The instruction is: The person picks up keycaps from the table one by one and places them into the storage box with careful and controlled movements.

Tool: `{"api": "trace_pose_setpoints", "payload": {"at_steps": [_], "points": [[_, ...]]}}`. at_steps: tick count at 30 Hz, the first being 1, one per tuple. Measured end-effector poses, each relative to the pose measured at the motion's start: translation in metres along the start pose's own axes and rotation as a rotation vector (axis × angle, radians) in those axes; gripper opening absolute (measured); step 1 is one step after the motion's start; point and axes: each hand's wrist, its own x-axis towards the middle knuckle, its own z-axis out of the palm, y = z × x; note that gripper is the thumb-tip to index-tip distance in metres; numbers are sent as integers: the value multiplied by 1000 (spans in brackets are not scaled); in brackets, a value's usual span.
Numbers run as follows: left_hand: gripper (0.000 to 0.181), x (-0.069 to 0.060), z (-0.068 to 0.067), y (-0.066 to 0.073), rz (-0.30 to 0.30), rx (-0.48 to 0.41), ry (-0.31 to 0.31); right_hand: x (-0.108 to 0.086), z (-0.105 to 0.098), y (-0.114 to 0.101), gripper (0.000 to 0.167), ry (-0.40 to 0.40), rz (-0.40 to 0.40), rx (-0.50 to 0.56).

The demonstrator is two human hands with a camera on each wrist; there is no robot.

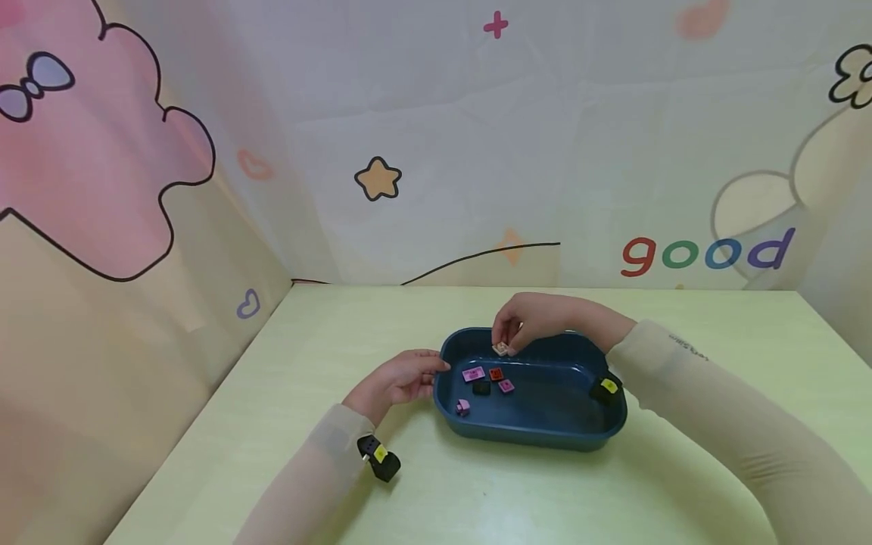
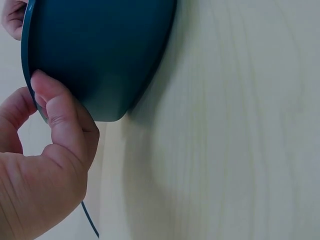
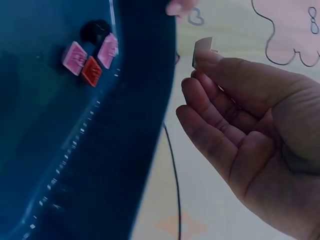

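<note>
A dark blue plastic tub (image 1: pixel 538 437) with rounded corners stands on the table. My left hand (image 1: pixel 409 375) grips its left end, and the left wrist view shows the rim between thumb and fingers. Over the tub's far side, my right hand (image 1: pixel 538 316) pinches a small cream building-block piece (image 3: pixel 203 46) between thumb and fingertips. Inside the tub, towards its left, lie a long pink piece (image 1: pixel 473 374), a red-orange piece (image 1: pixel 496 374), a black piece (image 1: pixel 481 388) and a smaller pink piece (image 1: pixel 506 386). Nearer the front left sits a light purple piece (image 1: pixel 463 407).
A pale wood-grain table (image 1: pixel 327 333) lies under the tub. Behind it hangs a printed cloth (image 1: pixel 436 113) with cartoon shapes and the word "good". Each wrist carries a small black camera (image 1: pixel 384 462).
</note>
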Motion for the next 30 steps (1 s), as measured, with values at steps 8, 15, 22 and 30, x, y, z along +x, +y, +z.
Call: {"api": "trace_pose_setpoints", "payload": {"at_steps": [8, 15, 22, 30], "points": [[14, 2, 0, -2, -1, -12, -5, 8, 9, 3, 15, -47, 15, 18], [5, 2, -1, -2, 8, -22, -34, 14, 16, 4, 16, -73, 1, 48], [5, 1, -2, -1, -1, -28, -20, 23, 25, 5, 17, -115, -8, 56], [5, 2, -2, -2, 7, -39, -28, 33, 38, 9, 16, -156, -6, 49]]}}
